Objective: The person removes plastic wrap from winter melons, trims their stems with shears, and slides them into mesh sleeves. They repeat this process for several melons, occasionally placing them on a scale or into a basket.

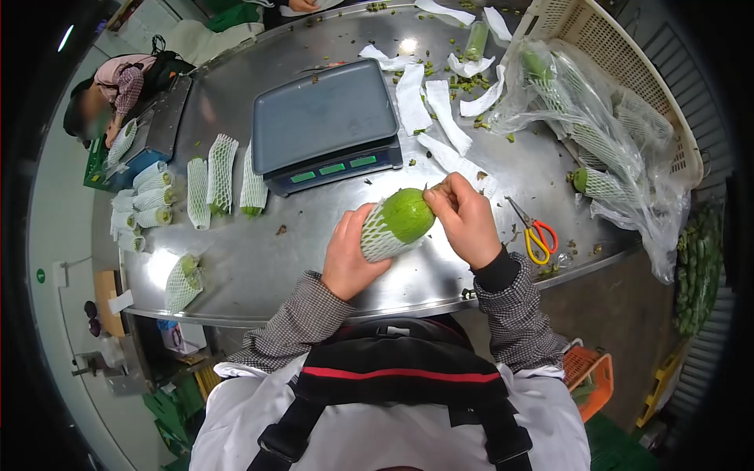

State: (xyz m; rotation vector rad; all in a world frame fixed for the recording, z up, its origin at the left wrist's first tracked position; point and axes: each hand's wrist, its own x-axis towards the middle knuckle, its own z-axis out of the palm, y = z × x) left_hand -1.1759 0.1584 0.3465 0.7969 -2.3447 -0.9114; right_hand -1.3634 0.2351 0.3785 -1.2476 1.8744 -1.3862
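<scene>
My left hand (350, 250) is wrapped round a green gourd (409, 214), which looks smooth and oblong. A white foam net sleeve (378, 237) covers its lower left part, and the upper right end is bare. At that bare end my right hand (466, 218) pinches thumb and fingers together. What lies between them is too small to make out. Scissors (537, 235) with one red and one yellow handle lie on the metal table (314, 228), right of my right hand. Behind the gourd stands a weighing scale (326, 118) with a bare grey pan.
Several netted gourds (222, 174) lie at the left. White foam strips (448, 118) and green scraps litter the table's back. At the right, a cream crate (628, 71) holds netted gourds under clear plastic. Another person (122, 86) works at the far left beside a green crate.
</scene>
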